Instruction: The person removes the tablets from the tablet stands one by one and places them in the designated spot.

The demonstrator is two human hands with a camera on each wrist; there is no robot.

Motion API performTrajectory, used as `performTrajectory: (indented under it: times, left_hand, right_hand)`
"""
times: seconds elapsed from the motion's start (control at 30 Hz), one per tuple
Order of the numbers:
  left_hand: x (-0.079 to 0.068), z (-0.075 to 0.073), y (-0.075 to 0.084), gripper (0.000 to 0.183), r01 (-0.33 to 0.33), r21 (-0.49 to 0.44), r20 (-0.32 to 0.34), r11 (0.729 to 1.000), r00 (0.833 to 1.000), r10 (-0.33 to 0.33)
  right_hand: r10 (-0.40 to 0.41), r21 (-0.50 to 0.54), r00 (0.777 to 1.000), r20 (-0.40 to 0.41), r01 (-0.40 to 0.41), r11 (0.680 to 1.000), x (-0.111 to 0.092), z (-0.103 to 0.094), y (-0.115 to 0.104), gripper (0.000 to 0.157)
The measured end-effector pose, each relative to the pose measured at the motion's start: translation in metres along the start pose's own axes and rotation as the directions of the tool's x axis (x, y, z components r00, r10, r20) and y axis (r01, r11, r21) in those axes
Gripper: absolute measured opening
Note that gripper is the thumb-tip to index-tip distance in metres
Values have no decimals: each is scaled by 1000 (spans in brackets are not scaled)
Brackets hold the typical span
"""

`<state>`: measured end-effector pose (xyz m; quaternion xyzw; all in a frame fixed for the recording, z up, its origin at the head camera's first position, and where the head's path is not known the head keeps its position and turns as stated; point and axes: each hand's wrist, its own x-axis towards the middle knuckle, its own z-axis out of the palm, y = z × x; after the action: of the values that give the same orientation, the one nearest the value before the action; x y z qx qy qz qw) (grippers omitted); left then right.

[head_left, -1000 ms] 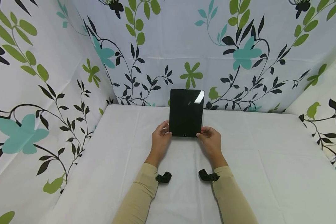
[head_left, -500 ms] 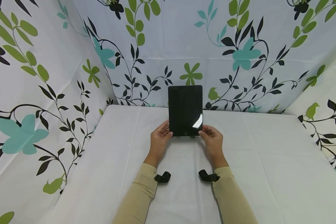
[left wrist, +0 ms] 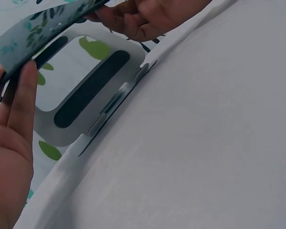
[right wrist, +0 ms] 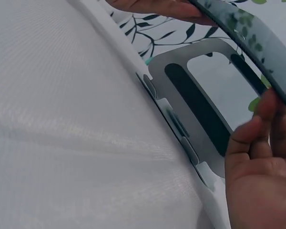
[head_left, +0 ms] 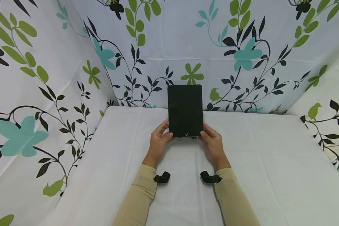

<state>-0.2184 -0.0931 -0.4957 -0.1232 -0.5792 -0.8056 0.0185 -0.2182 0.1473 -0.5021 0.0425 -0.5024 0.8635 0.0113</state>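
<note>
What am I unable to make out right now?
Head view: most of the grey stand, hidden behind the tablet.
Head view: some fingertips of the left hand and right hand, hidden behind the tablet.
Left wrist view: part of the tablet, cut off by left and top edges.

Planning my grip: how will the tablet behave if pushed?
The tablet is likely stiff: it looks flat in the head view. Its screen, mirror-like in the wrist views, may be slippery. With the left hand and right hand near its lower corners, it might tip.
</note>
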Motion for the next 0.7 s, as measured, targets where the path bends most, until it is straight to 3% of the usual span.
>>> performTrajectory:
  times: [0.13, 0.3, 0.5, 0.7]
  left_hand:
    - [-1, -8, 2, 68, 2, -38, 62, 999, 998, 1]
    - [-3, -19, 11, 74, 10, -107, 108, 994, 994, 2]
    - [-4, -33, 20, 76, 0, -133, 97, 991, 995, 13]
    - [-6, -44, 24, 76, -14, -129, 88, 992, 996, 25]
  right_hand:
    - [-6, 30, 994, 107, 3, 1000, -1, -1, 0, 42]
    - [-26, 42, 986, 164, 19, 999, -1, 5, 3, 43]
    - [-53, -6, 960, 276, 57, 998, 1, 14, 10, 53]
    - [15, -79, 940, 342, 12, 997, 1, 23, 15, 60]
